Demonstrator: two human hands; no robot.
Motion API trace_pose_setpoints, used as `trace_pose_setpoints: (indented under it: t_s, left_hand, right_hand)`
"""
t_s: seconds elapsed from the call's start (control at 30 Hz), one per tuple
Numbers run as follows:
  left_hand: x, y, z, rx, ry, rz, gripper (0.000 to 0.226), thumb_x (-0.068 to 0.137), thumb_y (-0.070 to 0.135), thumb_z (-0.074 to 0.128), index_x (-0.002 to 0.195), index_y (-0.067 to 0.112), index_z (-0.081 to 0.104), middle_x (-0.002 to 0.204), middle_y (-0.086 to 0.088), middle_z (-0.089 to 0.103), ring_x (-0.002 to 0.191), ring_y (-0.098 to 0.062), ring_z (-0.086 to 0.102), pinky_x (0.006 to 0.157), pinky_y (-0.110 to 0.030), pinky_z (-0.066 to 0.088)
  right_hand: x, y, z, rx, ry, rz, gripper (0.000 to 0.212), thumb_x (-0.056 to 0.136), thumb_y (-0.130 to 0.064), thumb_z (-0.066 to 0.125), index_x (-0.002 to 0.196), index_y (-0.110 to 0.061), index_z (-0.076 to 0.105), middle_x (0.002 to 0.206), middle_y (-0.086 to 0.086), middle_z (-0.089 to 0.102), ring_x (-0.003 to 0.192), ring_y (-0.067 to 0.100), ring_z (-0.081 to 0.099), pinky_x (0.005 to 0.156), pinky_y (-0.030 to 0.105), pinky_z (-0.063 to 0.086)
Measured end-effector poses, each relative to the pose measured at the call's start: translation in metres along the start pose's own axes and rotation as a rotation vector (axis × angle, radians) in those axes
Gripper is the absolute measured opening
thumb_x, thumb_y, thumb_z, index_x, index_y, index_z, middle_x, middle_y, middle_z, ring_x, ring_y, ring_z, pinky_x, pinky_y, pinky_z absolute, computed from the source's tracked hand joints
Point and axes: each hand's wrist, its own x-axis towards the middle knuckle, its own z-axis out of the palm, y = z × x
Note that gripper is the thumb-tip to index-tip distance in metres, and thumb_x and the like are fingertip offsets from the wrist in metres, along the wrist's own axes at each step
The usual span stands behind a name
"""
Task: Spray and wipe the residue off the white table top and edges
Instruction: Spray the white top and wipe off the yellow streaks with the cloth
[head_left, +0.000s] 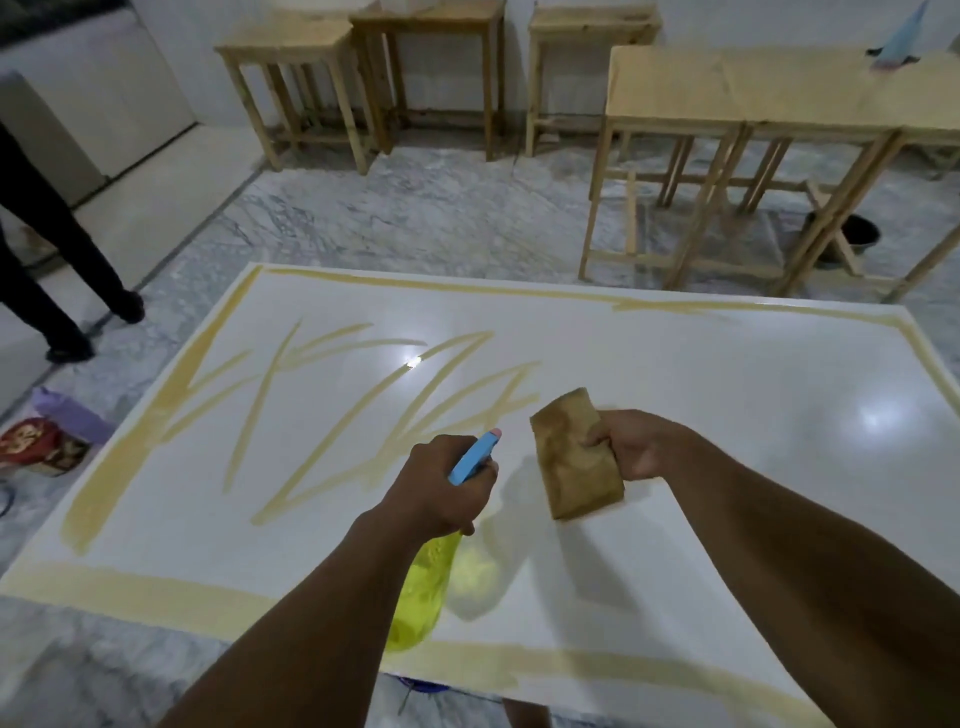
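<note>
The white table top (675, 395) carries yellowish residue (363, 415) in zigzag streaks on its left half and in bands along all its edges. My left hand (441, 483) grips a spray bottle (421, 597) with a yellow-green body and a blue nozzle head, held above the near middle of the table, nozzle pointing away toward the streaks. My right hand (636, 447) pinches a brown, stained folded cloth (576, 457) just right of the nozzle, held over the table surface. The right half of the table top looks glossy and free of streaks.
Several wooden tables (753, 88) and stools stand behind the white table on the marble floor. A person's dark-trousered legs (57, 249) stand at the far left. A purple container and a red packet (47, 436) lie on the floor by the table's left edge.
</note>
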Motion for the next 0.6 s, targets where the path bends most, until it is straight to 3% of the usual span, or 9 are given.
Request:
trace_pose_setpoints:
  t_s: [0.07,0.17,0.27,0.33,0.37,0.43,0.5,0.6]
  left_hand:
    - [0.028,-0.001,-0.006,-0.013,0.017,-0.022,0.024,0.098,0.024,0.06,0.081,0.007,0.062,0.06,-0.001,0.057,0.048,-0.023,0.07,0.057,-0.041,0.065]
    - [0.057,0.001,-0.014,-0.035,0.031,-0.031,0.022,0.097,0.021,0.06,0.079,0.008,0.063,0.059,0.001,0.057,0.046,-0.02,0.067,0.054,-0.039,0.065]
    - [0.081,-0.003,-0.019,-0.042,0.054,-0.057,0.023,0.098,0.02,0.06,0.079,0.008,0.063,0.059,0.0,0.057,0.045,-0.018,0.066,0.047,-0.03,0.059]
    - [0.095,-0.008,-0.021,-0.036,0.065,-0.074,0.023,0.098,0.021,0.059,0.079,0.008,0.062,0.06,-0.003,0.057,0.046,-0.019,0.065,0.046,-0.024,0.055]
    - [0.1,-0.011,-0.02,-0.018,0.064,-0.078,0.023,0.098,0.021,0.059,0.079,0.008,0.062,0.061,-0.006,0.058,0.046,-0.019,0.064,0.046,-0.024,0.054]
    - [0.106,-0.016,-0.019,0.005,0.051,-0.077,0.024,0.098,0.022,0.059,0.08,0.006,0.061,0.065,-0.016,0.062,0.049,-0.028,0.066,0.048,-0.037,0.059]
    - [0.108,-0.021,-0.017,0.0,0.041,-0.081,0.025,0.097,0.023,0.059,0.081,0.004,0.061,0.069,-0.02,0.064,0.056,-0.036,0.067,0.056,-0.049,0.061]
    - [0.108,-0.03,-0.018,-0.043,0.053,-0.119,0.024,0.098,0.021,0.059,0.084,0.001,0.062,0.067,-0.018,0.063,0.055,-0.036,0.069,0.056,-0.049,0.062]
  right_hand:
    - [0.042,-0.05,-0.015,-0.199,0.099,0.022,0.05,0.083,0.006,0.052,0.132,-0.001,0.054,0.128,0.023,0.063,0.113,0.039,0.065,0.098,0.053,0.05]
    - [0.089,-0.127,-0.024,-0.5,0.253,-0.052,0.049,0.081,0.004,0.047,0.129,0.002,0.051,0.117,0.015,0.059,0.099,0.03,0.062,0.082,0.039,0.05]
    - [0.111,-0.192,-0.004,-0.929,0.393,-0.273,0.027,0.093,-0.014,0.048,0.118,-0.008,0.056,0.105,0.014,0.055,0.091,0.029,0.056,0.074,0.036,0.04]
    - [0.133,-0.215,0.006,-1.169,0.438,-0.396,0.025,0.098,-0.016,0.048,0.116,-0.004,0.06,0.112,0.017,0.06,0.098,0.033,0.059,0.075,0.033,0.038]
    - [0.145,-0.222,0.011,-1.248,0.452,-0.424,0.026,0.096,-0.012,0.048,0.118,-0.005,0.061,0.118,0.017,0.061,0.104,0.034,0.06,0.075,0.032,0.038]
    - [0.174,-0.213,0.014,-1.305,0.441,-0.432,0.033,0.094,-0.01,0.048,0.125,-0.011,0.059,0.127,0.016,0.06,0.112,0.035,0.059,0.078,0.032,0.042]
    - [0.2,-0.181,0.019,-1.365,0.407,-0.391,0.039,0.096,-0.018,0.048,0.135,-0.015,0.054,0.139,0.012,0.054,0.124,0.034,0.054,0.092,0.037,0.045]
    - [0.223,-0.116,0.043,-1.453,0.582,-0.41,0.048,0.097,-0.018,0.043,0.145,-0.019,0.041,0.154,0.007,0.039,0.138,0.034,0.039,0.106,0.049,0.038]
